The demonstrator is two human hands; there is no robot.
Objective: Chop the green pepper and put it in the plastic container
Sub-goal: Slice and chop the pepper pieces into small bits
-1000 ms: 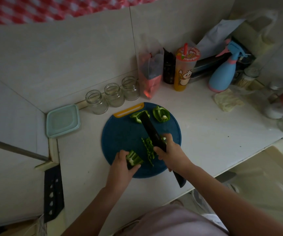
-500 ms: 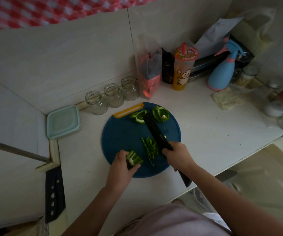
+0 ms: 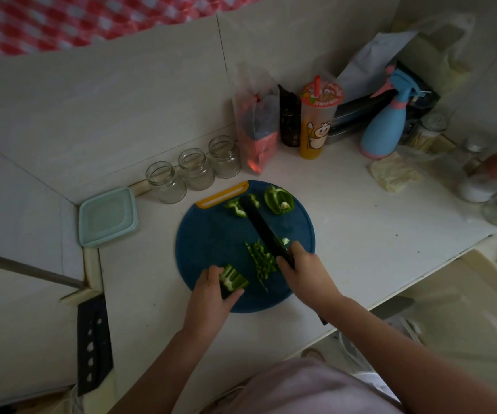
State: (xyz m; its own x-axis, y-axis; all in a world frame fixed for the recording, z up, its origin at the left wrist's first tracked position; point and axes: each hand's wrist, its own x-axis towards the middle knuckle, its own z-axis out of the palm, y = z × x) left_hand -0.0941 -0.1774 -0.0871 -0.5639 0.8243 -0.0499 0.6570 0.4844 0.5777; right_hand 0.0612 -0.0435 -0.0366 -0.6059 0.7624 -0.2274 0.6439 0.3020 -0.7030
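Observation:
A round blue cutting board [image 3: 211, 234] lies on the white counter. My left hand [image 3: 211, 297] grips a green pepper chunk [image 3: 234, 278] at the board's near left. My right hand [image 3: 304, 271] grips a black knife [image 3: 265, 228] whose blade points away across the board, just right of a pile of thin pepper strips [image 3: 260, 259]. Two larger pepper pieces lie at the board's far edge, one [image 3: 236, 206] partly under the knife tip, the other [image 3: 278, 200] to its right. The plastic container [image 3: 107, 216], pale teal with its lid on, sits at the far left corner.
Three glass jars [image 3: 195, 171] stand behind the board. A plastic bag [image 3: 256, 127], a drink cup [image 3: 317, 121] and a blue spray bottle [image 3: 386, 121] line the back wall. A crumpled cloth [image 3: 393, 174] lies at right. A black knife block [image 3: 93, 342] hangs at the left edge.
My right hand and the knife slid slightly right and toward me, away from the strips. My left hand kept its hold on the pepper chunk.

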